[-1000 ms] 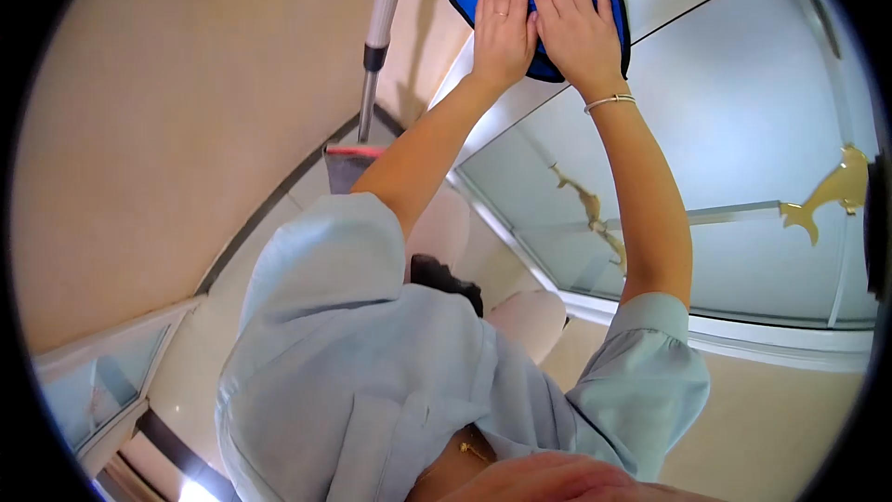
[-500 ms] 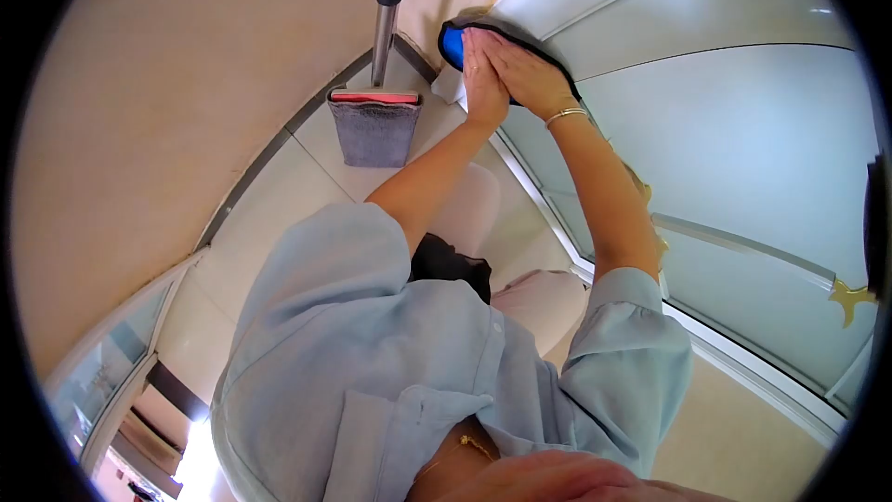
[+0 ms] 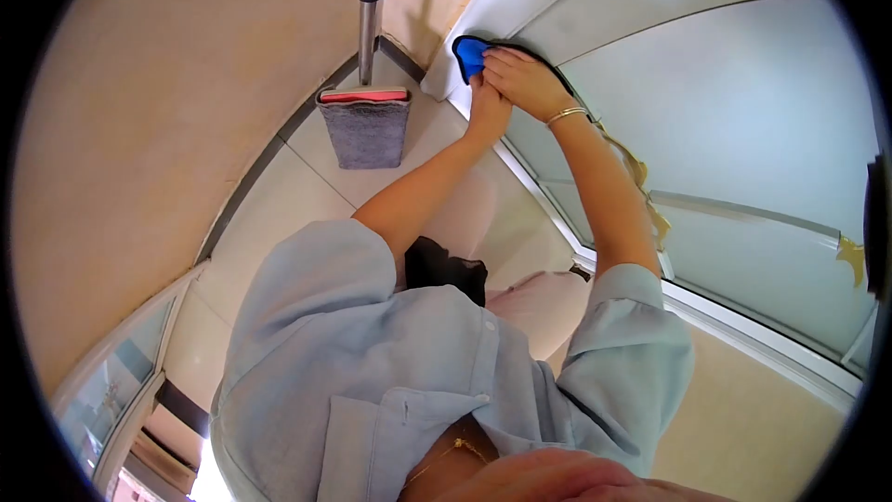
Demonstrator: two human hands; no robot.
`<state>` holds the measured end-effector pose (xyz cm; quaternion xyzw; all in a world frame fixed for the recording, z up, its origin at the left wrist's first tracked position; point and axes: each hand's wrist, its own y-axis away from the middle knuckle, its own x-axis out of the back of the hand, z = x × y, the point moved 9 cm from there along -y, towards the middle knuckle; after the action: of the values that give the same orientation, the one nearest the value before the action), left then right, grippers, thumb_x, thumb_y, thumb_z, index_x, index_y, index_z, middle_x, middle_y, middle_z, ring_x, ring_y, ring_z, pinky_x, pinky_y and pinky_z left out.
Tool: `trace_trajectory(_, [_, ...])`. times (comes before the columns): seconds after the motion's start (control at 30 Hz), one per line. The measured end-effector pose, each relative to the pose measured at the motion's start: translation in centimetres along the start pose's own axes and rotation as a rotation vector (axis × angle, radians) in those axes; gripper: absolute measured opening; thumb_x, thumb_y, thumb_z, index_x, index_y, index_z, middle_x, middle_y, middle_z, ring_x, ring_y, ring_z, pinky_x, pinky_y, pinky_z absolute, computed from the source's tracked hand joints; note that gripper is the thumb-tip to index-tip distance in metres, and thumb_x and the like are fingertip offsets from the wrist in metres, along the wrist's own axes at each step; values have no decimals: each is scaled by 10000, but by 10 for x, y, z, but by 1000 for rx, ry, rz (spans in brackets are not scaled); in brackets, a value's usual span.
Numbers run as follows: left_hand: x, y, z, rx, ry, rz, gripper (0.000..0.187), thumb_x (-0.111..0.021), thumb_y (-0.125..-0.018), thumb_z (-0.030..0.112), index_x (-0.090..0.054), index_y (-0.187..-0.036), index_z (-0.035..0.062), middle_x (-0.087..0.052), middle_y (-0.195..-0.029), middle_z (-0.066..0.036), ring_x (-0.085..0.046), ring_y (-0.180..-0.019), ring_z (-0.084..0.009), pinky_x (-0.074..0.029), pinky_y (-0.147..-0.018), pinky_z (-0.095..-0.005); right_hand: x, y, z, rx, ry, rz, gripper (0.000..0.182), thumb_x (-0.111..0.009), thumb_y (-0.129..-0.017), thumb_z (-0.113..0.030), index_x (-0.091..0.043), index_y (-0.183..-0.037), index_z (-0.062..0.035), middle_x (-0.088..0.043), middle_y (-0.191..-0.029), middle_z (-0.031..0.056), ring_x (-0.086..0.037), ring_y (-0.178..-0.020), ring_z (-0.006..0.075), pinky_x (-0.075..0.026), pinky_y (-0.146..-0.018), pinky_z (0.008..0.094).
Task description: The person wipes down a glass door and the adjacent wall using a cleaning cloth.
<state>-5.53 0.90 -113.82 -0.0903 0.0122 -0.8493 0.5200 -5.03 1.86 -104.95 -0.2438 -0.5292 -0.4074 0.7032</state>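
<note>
A blue cloth (image 3: 472, 54) with black edging lies against the white frame at the far end of the frosted glass door. My right hand (image 3: 528, 84), with a bracelet at the wrist, is closed on the cloth, its fingers bent over the blue part. Just below, my left hand (image 3: 489, 112) is pressed close to the right one and holds the cloth's lower edge; its fingertips are partly hidden. The cloth's dark rim runs out behind the right hand towards the wrist.
A flat mop (image 3: 364, 130) with a grey pad stands in the corner to the left, its pole (image 3: 368, 37) rising upward. The frosted door panel (image 3: 706, 112) fills the right side, with a white bottom rail (image 3: 743, 344). A beige wall (image 3: 139, 112) curves along the left.
The blue cloth now shows more of its blue face. My fingers have drawn back and bent on it, where before they lay straighter. The view has shifted slightly.
</note>
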Motion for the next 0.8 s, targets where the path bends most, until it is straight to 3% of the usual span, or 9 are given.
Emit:
trace_trajectory(0.07, [6, 1, 43, -132, 68, 125, 416, -551, -910, 101, -504, -1291, -60, -466, -1305, -270, -447, -1164, -439, -379, -1032, -469, 30, 13, 16, -119, -32, -159, 240, -577, -835, -138, -648, -1056, -77, -642, -1180, 52, -555, -1204, 208, -386, -1113, 344])
trace_trajectory(0.27, [31, -10, 160, -427, 133, 285, 341, -558, -941, 111, -563, -1249, -36, -492, -1207, -245, -473, -1149, -410, -402, -999, -444, 170, 54, 51, -185, 199, 329, 331, -582, -832, -154, -635, -1148, -69, -638, -1181, 47, -560, -1191, 216, -388, -1105, 412])
trace_trajectory(0.3, [36, -14, 182, -481, 153, 269, 347, -564, -940, 115, -564, -1258, -25, -487, -1216, -248, -474, -1150, -410, -403, -999, -441, 190, 60, 58, -192, 272, 401, 247, -606, -805, -159, -644, -1037, -85, -635, -1129, 29, -574, -1146, 198, -392, -1097, 382])
trace_trajectory(0.33, [40, -17, 206, -543, 163, 284, 356, -592, -913, 114, -578, -1251, 3, -497, -1198, -231, -481, -1124, -401, -402, -976, -452, 205, 65, 68, -249, 310, 308, 392, -578, -843, -149, -609, -1232, -112, -616, -1249, 27, -545, -1213, 198, -370, -1112, 415])
trace_trajectory(0.4, [47, -26, 255, -666, 180, 313, 385, -646, -858, 112, -606, -1237, 58, -515, -1161, -199, -495, -1072, -384, -398, -930, -474, 251, 70, 85, -238, 316, 357, 336, -566, -836, -184, -659, -1126, -43, -639, -1199, 111, -570, -1175, 283, -409, -1055, 467])
trace_trajectory(0.53, [57, -31, 359, -940, 149, 326, 434, -645, -867, 70, -585, -1293, 14, -496, -1222, -242, -492, -1138, -406, -399, -992, -458, 350, 98, 90, -312, 661, 769, 243, -594, -790, -138, -669, -1004, -52, -652, -1072, 106, -604, -1060, 289, -433, -1001, 460])
trace_trajectory(0.7, [23, -22, 294, -994, -248, 456, 486, -685, -801, 68, -584, -1277, 61, -498, -1252, -243, -486, -1144, -438, -408, -972, -487, 275, 103, 85, -536, 488, 383, 528, -589, -834, -161, -577, -1353, -67, -571, -1396, 94, -466, -1352, 260, -292, -1156, 509])
trace_trajectory(0.77, [5, -6, 230, -887, -263, 289, 499, -714, -780, 122, -623, -1269, 162, -481, -1352, -178, -474, -1188, -391, -378, -977, -522, 197, 117, 69, -545, 420, 213, 478, -566, -853, -144, -561, -1331, -129, -575, -1347, 11, -510, -1268, 189, -353, -1123, 411])
trace_trajectory(0.8, [-4, 1, 194, -843, -335, 207, 544, -739, -800, 132, -584, -1321, 119, -426, -1412, -258, -438, -1251, -456, -359, -1041, -537, 176, 119, 53, -460, 393, 300, 566, -552, -861, -132, -489, -1424, -136, -505, -1450, -2, -462, -1332, 180, -339, -1136, 407])
